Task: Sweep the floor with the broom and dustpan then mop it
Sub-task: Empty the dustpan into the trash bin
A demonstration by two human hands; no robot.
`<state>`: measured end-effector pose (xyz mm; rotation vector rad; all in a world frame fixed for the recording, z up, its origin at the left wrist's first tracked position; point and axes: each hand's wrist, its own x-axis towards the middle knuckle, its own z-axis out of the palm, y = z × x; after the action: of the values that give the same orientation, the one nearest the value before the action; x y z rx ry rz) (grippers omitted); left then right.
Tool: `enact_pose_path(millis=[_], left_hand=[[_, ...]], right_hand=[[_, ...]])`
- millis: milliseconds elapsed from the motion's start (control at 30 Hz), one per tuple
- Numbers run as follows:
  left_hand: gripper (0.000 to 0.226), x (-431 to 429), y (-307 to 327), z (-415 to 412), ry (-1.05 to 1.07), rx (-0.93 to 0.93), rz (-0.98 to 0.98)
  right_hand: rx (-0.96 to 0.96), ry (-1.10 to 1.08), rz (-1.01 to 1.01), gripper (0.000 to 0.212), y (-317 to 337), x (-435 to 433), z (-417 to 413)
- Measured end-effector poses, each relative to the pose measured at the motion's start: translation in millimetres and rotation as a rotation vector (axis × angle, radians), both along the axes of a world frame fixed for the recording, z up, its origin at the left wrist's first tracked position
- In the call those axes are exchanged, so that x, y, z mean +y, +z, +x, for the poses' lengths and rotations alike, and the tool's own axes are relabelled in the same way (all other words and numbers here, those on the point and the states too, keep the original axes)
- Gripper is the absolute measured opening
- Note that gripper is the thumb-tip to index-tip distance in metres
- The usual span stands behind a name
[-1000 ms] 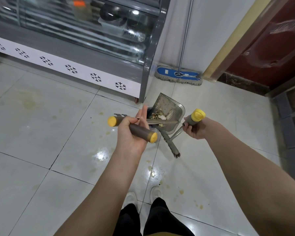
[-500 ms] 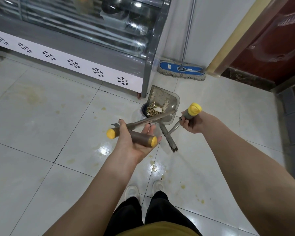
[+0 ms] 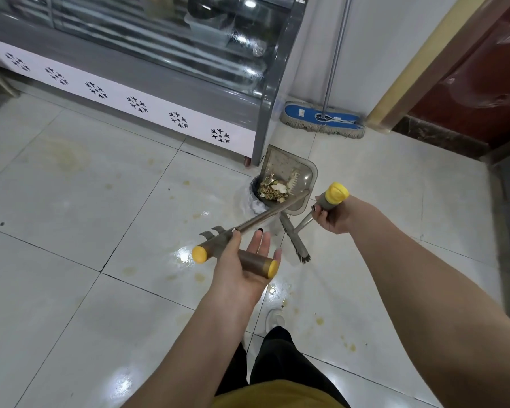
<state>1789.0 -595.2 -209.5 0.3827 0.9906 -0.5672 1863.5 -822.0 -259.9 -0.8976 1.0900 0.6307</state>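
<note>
The grey dustpan (image 3: 292, 167) tilts over a small black-lined bin (image 3: 254, 198), with a heap of yellowish debris (image 3: 273, 189) in its lower end. Its metal shaft runs back to a brown crossbar handle with yellow ends (image 3: 253, 262), which lies across the upturned palm of my left hand (image 3: 242, 269); the fingers are straight and the thumb rests by the shaft. My right hand (image 3: 333, 216) grips the yellow-capped broom handle (image 3: 337, 193). The broom head (image 3: 295, 241) hangs just below the dustpan, above the floor.
A blue flat mop (image 3: 321, 119) stands against the white wall behind the bin. A glass display cabinet (image 3: 159, 54) runs along the left, its corner post beside the bin. A red door (image 3: 483, 69) is at right. Yellowish stains (image 3: 199, 276) spot the wet tiles.
My left fingers have uncurled from the crossbar handle, which now lies on the open palm. The dustpan has tipped farther over the bin. My right hand keeps its grip on the broom.
</note>
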Motion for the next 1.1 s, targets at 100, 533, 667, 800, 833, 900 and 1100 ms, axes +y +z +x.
enact_pose_path(millis=[100,533,667,800,833,900,1100], left_hand=[[0.020,-1,-4,0,0.082,0.013,-0.013],[0.056,9,-5,3,0.394,-0.001,-0.187],[0.059,4,-6,-2,0.442,0.009,-0.203],[0.051,3,-3,0,0.488,0.060,-0.152],[0.047,5,-3,0,0.494,0.078,-0.133],[0.043,8,0,2,0.489,0.092,-0.120],[0.047,9,21,31,0.526,-0.012,-0.161]], right_hand=[[-0.009,-0.019,0.003,0.030,-1,0,-3],[-0.015,-0.018,0.007,0.031,-5,-5,-11],[0.005,0.003,-0.015,0.031,-6,-5,-12],[0.012,0.020,-0.026,0.029,-4,-4,-12],[0.012,0.022,-0.028,0.030,-3,-4,-12],[0.002,0.023,-0.029,0.032,-3,-3,-12],[0.005,0.015,-0.022,0.030,-7,0,-15]])
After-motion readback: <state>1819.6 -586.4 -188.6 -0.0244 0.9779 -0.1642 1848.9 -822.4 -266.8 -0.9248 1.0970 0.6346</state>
